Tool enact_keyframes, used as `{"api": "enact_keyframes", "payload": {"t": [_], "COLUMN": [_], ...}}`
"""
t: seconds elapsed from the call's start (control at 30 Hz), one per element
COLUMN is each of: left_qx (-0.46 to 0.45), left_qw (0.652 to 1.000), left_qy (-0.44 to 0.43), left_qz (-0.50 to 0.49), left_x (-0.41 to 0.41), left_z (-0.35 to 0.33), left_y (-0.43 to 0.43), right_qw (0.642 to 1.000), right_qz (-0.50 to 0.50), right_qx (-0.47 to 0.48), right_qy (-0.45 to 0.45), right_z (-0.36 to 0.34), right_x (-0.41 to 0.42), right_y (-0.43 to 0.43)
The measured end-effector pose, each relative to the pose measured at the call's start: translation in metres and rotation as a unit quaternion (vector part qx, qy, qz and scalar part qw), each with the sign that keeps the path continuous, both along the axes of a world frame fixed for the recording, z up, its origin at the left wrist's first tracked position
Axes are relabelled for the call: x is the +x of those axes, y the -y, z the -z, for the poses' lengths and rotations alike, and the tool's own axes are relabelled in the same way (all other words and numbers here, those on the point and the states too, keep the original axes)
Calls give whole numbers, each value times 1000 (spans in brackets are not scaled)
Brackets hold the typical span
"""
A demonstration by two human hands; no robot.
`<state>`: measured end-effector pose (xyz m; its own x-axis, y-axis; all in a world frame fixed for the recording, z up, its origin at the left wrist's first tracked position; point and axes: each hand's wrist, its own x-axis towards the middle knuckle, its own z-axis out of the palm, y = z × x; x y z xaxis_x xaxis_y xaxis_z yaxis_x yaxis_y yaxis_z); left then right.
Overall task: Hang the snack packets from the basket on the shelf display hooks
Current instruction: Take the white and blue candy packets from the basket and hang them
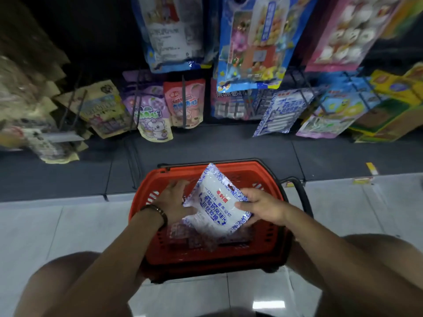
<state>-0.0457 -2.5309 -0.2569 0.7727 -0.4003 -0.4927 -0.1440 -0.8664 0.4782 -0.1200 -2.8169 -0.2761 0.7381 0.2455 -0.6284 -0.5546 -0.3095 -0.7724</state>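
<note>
Packet (215, 202) tilts over basket (201, 167) rim, right hand (261, 208) gripping.

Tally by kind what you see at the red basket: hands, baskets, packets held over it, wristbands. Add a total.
Hands: 2, left hand and right hand
Red basket: 1
White-and-blue packet, held in the right hand: 1
Wristband: 1
Total: 5
Packets lying in the basket are too blurred to count.

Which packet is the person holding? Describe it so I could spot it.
Look at the red basket on the floor. Over it, the right hand grips a white packet with blue patterned borders and blue lettering, unlike the purplish packets beneath.
</note>
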Motion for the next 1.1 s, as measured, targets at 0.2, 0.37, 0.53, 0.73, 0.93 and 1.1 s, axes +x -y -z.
{"api": "enact_keyframes", "payload": {"t": [0.2, 0.37, 0.53, 0.73, 0.93, 1.1], "left_qx": [-228, -351, -438, -468, -290, -369], "left_qw": [972, 928, 883, 860, 898, 913], "left_qy": [-9, -39, -37, -33, 168, 52], "left_qz": [-52, -118, -165, -201, -286, -168], "left_x": [-12, -42, -61, -76, -99, -133], "left_z": [-53, -87, -108, -135, -135, -127], "left_y": [11, 11, 23, 44, 67, 101], "right_qw": [995, 987, 961, 948, 921, 908], "right_qz": [-80, 15, 184, 200, 297, 285], "right_qx": [20, 15, 94, 157, 101, 57], "right_qy": [63, 157, 185, 192, 232, 300], "right_z": [-121, -164, -147, -134, -141, -144], "right_x": [3, -12, -42, -68, -72, -72], "right_y": [18, 31, 31, 15, 7, -11]}}
